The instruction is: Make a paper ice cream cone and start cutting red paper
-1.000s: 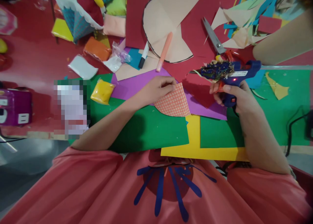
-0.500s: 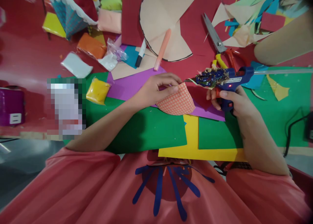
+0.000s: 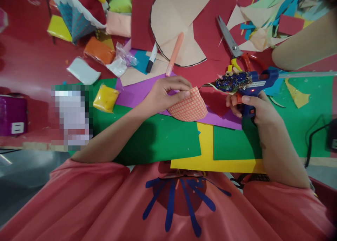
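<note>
Between thumb and fingers, my left hand (image 3: 170,93) pinches a paper cone (image 3: 191,106), cream with an orange-red grid pattern. Its curved edge faces down and right, over purple paper (image 3: 218,121). My right hand (image 3: 250,105) is wrapped round the handle of a blue glue gun (image 3: 259,84), with fingers at its orange trigger. A small red light glows on the gun's body. The nozzle, caked with dried glue and scraps, points left toward the cone's upper edge. A clear glue stick (image 3: 305,73) sticks out of the gun's rear.
Scissors (image 3: 235,49) lie open beyond the gun. An orange marker (image 3: 175,54) and a black-and-white marker (image 3: 152,59) rest near a beige paper cutout (image 3: 171,19). Clay packets, including a yellow one (image 3: 105,98), sit left. Paper scraps (image 3: 263,19) pile at upper right, near another forearm (image 3: 305,40).
My right hand has drawn the glue gun slightly to the right, so its nozzle is further from the cone. The cone has shifted and tilted a little to the left.
</note>
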Available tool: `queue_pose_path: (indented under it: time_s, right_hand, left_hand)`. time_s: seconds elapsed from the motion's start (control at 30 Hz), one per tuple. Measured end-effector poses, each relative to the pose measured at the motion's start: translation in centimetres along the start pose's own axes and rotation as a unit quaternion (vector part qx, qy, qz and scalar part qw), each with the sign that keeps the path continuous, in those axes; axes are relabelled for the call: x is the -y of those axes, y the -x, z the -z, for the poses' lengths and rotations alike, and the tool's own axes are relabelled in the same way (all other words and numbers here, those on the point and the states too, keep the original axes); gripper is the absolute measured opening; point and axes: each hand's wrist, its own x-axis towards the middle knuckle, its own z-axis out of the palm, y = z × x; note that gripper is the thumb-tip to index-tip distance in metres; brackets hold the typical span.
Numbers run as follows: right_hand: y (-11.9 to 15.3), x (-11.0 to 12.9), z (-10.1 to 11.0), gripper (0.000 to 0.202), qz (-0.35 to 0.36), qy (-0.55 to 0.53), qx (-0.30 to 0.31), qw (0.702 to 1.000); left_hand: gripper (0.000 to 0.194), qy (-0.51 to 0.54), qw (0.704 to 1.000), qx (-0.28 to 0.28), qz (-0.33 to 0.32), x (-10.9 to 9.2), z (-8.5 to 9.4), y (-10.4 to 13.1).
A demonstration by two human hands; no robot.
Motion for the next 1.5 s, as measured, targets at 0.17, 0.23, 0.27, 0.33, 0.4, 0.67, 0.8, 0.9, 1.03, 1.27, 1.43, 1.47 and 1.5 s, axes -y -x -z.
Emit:
queue_pose_path:
  time_s: [0.17,0.23,0.27,0.33,0.4,0.67,0.8,0.9,1.03,1.27,1.43,1.47,1.5]
  right_hand:
    - [0.0,0.1,-0.2,0.029,0.006,0.008,0.007,1.000]
    - [0.0,0.2,-0.4,0.030,0.000,0.013,0.015,1.000]
    - [0.0,0.2,-0.5,0.030,-0.002,0.013,0.017,1.000]
    - [0.0,0.3,-0.5,0.030,-0.003,0.011,0.021,1.000]
    - [0.0,0.3,-0.5,0.029,0.000,0.009,0.025,1.000]
    - [0.2,0.2,0.0,0.026,0.005,0.025,-0.009,1.000]
    - [0.0,0.2,0.3,0.020,0.034,0.029,-0.066,0.997]
    - [-0.2,0.1,0.3,0.018,0.071,0.022,-0.148,0.986]
    - [-0.4,0.1,0.3,0.017,0.125,0.035,-0.233,0.964]
    - [-0.1,0.2,0.2,0.020,0.203,0.067,-0.319,0.923]
    - [0.2,0.3,0.1,0.020,0.185,0.051,-0.247,0.950]
    - [0.2,0.2,0.0,0.021,0.157,0.048,-0.214,0.963]
    - [0.2,0.1,-0.1,0.022,0.129,0.046,-0.178,0.975]
  left_hand:
    - [0.018,0.027,0.999,0.026,-0.025,0.3,-0.7,0.1]
    - [0.017,0.032,0.998,0.021,-0.047,0.4,-0.9,0.1]
    - [0.017,0.029,0.998,0.018,-0.053,0.4,-1.0,0.1]
    - [0.019,0.015,0.998,0.014,-0.053,0.4,-1.1,0.2]
    - [0.022,-0.007,0.999,0.009,-0.043,0.3,-1.1,0.2]
    - [0.029,-0.066,0.994,-0.066,-0.051,0.1,-0.6,0.2]
    - [0.027,-0.067,0.995,-0.070,-0.029,-0.2,-0.4,0.2]
    - [0.025,-0.066,0.997,-0.032,0.039,-0.2,-0.3,0.0]
    - [0.019,-0.108,0.991,0.007,0.084,0.1,0.0,-0.2]
    - [0.011,-0.219,0.975,0.004,0.030,0.7,-0.4,0.0]
    - [0.010,-0.177,0.983,0.019,0.038,0.3,-0.2,-0.2]
    - [0.011,-0.158,0.986,0.031,0.049,0.2,-0.1,-0.2]
    - [0.013,-0.139,0.987,0.045,0.062,0.1,0.0,-0.3]
